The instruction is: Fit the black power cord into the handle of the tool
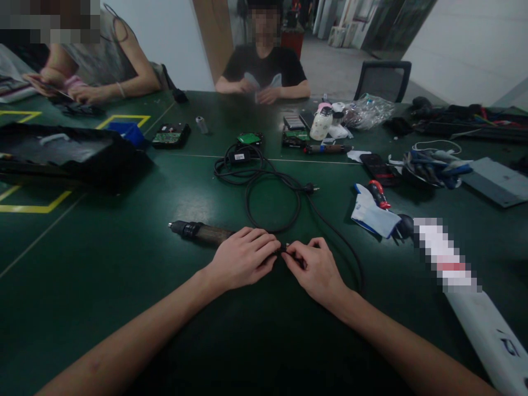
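A dark electric screwdriver (212,235) lies on the green table, its metal tip pointing left. My left hand (246,254) is wrapped over its rear half and hides that part. Close beside it, my right hand (318,268) pinches a small cable connector (284,248) at the screwdriver's tail end. Whether the connector is seated in the screwdriver or just touching it, I cannot tell. A black cable (300,204) lies in loops behind my hands, with a small labelled black box (240,158) and a plug (310,188) along it.
To the right lie a white-blue glove (373,213), a red-black screwdriver (378,193) and a long white box (482,319). Circuit-board units (171,135), a bottle (320,124) and another electric screwdriver (330,149) are farther back. A black casing (74,157) stands left. Two people sit opposite.
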`<state>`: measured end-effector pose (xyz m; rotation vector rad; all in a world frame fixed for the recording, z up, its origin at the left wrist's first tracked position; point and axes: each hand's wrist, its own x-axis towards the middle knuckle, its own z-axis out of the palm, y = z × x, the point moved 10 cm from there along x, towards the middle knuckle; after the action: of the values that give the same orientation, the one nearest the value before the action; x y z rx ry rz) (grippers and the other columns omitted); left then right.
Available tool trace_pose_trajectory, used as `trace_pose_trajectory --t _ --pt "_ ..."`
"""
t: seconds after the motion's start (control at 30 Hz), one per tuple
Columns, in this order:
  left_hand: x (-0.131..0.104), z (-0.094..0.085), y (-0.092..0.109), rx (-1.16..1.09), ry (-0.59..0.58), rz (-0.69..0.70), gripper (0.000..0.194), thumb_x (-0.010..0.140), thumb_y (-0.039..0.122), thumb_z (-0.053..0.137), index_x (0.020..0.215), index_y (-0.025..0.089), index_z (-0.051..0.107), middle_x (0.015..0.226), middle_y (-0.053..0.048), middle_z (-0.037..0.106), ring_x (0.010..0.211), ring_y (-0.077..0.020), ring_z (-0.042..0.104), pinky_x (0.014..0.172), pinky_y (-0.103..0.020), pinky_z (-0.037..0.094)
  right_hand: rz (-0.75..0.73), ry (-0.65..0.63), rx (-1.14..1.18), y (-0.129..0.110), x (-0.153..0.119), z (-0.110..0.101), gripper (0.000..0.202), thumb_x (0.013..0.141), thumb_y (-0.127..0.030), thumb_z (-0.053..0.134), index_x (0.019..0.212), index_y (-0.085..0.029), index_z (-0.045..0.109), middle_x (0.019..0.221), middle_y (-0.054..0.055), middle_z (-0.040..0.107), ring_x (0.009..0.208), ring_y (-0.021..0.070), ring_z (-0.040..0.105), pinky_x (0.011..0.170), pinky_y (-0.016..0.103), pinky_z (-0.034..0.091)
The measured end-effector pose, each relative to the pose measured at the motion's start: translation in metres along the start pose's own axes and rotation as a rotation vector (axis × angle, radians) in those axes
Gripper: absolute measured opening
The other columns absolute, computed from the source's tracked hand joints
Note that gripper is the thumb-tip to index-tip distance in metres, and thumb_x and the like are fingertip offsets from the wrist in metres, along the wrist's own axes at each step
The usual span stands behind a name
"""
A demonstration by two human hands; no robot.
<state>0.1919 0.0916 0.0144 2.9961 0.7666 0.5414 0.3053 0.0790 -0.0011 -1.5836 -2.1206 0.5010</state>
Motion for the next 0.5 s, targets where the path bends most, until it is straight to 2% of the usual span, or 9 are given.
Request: trace_pose_trajectory --t 0.13,0.23,0.33,0.4,0.43,0.5 --pt "-0.001 0.001 -0.001 0.008 0.013 -0.01 0.02 0.1 0.031 0.052 0.115 0.021 0.062 0.119 -0.004 0.069 0.116 -0.0213 0.062 0.096 -0.039 0.049 -0.002 -0.001 -0.011 -0.001 0.0 -0.001 0.011 0.1 -0.031 0.059 0.096 -0.023 0.065 0.074 -0.003 0.067 0.067 0.0154 0.052 0.083 0.035 0.033" --pt "0.005 -0.003 -0.004 -0.028 0.003 -0.042 0.022 0.099 0.035 0.054 0.114 0.02 0.062 0.119 -0.005 0.068 0.115 -0.0223 0.062 0.097 -0.04 0.051 -0.005 -0.003 -0.016 -0.001 -0.001 -0.001 0.011 0.1 -0.031 0.059 0.095 -0.023 0.064 0.074 -0.003 0.068 0.067 0.0154 0.052 0.083 0.035 0.033" --pt "0.014 -0.033 0.003 -0.107 0.059 -0.056 0.021 0.097 0.034 0.055 0.111 0.021 0.064 0.124 -0.006 0.067 0.119 -0.0229 0.061 0.099 -0.042 0.052 -0.015 -0.013 -0.017 0.0 -0.001 0.0 0.012 0.101 -0.031 0.056 0.095 -0.024 0.064 0.076 -0.003 0.069 0.066 0.0152 0.052 0.082 0.035 0.033" --pt "0.009 -0.063 0.023 -0.172 0.113 -0.022 0.02 0.096 0.028 0.053 0.112 0.025 0.065 0.125 -0.003 0.068 0.118 -0.0206 0.062 0.098 -0.04 0.053 -0.026 -0.014 -0.013 0.0 -0.001 0.001 0.014 0.102 -0.031 0.054 0.096 -0.024 0.064 0.076 -0.002 0.069 0.065 0.0154 0.053 0.082 0.036 0.033" --pt "0.001 -0.075 0.037 -0.199 0.096 -0.004 0.023 0.095 0.029 0.055 0.115 0.028 0.066 0.128 -0.002 0.067 0.119 -0.0207 0.061 0.098 -0.04 0.055 -0.025 -0.008 -0.013 0.0 0.0 0.001 0.014 0.102 -0.032 0.054 0.095 -0.024 0.064 0.075 -0.002 0.069 0.065 0.0156 0.052 0.082 0.036 0.033" --pt "-0.029 -0.092 0.082 -0.178 0.039 0.121 0.031 0.09 0.042 0.059 0.121 0.04 0.066 0.13 0.002 0.066 0.121 -0.0237 0.061 0.094 -0.042 0.058 -0.012 0.002 -0.012 0.002 0.0 0.0 0.015 0.101 -0.033 0.056 0.094 -0.024 0.064 0.071 -0.003 0.068 0.064 0.0156 0.052 0.081 0.036 0.033"
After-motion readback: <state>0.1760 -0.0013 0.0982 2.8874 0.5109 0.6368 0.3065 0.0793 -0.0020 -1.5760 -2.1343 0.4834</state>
